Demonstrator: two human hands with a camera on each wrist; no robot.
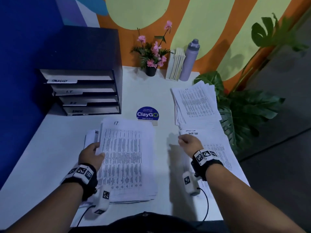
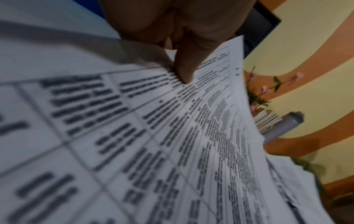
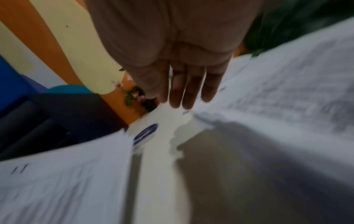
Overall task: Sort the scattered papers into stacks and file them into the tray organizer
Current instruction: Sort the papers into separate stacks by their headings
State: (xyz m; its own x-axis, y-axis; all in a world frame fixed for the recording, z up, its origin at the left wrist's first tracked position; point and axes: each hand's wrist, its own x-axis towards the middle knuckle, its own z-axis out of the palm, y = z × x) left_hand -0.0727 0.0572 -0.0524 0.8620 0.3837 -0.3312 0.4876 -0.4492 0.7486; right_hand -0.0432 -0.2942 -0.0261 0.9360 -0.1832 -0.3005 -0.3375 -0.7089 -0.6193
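Observation:
A stack of printed sheets marked "I.T" (image 1: 127,157) lies at the middle of the white table (image 1: 50,148). My left hand (image 1: 96,152) grips the stack's left edge; the thumb (image 2: 184,68) presses on the top sheet (image 2: 172,136) and the fingers are hidden beneath. A smaller pile (image 1: 91,133) peeks out behind that hand. My right hand (image 1: 184,140) hovers with straight fingers (image 3: 184,94) and holds nothing, at the left edge of the "Task list" stack (image 1: 218,148). A fanned pile (image 1: 195,103) lies further back on the right. The dark tray organizer (image 1: 84,91), with labelled trays, stands at the back left.
A round blue ClayGo sign (image 1: 147,114) stands between the stacks. A flower pot (image 1: 150,70), upright books (image 1: 175,64) and a lilac bottle (image 1: 190,61) line the back wall. A large leafy plant (image 1: 244,106) crowds the table's right edge.

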